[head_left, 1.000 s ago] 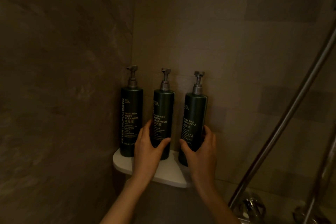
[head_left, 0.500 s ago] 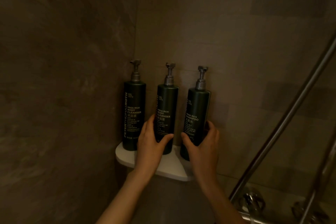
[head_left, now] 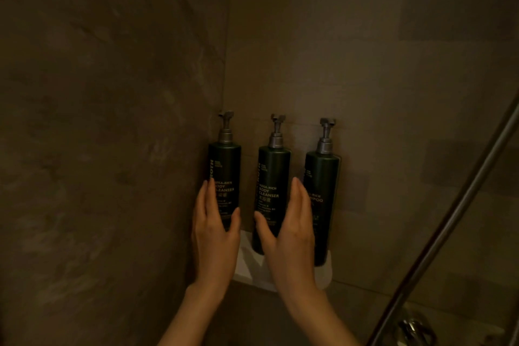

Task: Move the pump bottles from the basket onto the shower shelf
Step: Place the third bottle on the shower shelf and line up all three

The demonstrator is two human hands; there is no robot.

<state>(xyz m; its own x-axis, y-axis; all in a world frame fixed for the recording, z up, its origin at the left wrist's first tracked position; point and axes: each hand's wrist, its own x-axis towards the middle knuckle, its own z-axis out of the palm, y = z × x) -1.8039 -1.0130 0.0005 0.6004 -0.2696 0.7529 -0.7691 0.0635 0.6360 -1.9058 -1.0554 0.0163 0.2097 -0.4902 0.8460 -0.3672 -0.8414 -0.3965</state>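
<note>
Three dark green pump bottles stand upright in a row on the white corner shower shelf (head_left: pixel 249 264). My left hand (head_left: pixel 214 233) wraps the lower part of the left body cleanser bottle (head_left: pixel 224 166), fingers on its left side and thumb on its right. My right hand (head_left: pixel 292 236) holds the middle body cleanser bottle (head_left: pixel 273 174), thumb to its left and fingers between it and the shampoo bottle (head_left: pixel 323 174). The right hand covers part of the shampoo label. No basket is in view.
Brown tiled walls meet in the corner right behind the bottles. A metal rail (head_left: pixel 449 222) slants up at the right, with chrome tap fittings (head_left: pixel 412 329) below it. The light is dim.
Both hands have shifted one bottle to the left: the left hand from the middle bottle to the left one, the right hand from the shampoo to the middle one. The view has tilted up.
</note>
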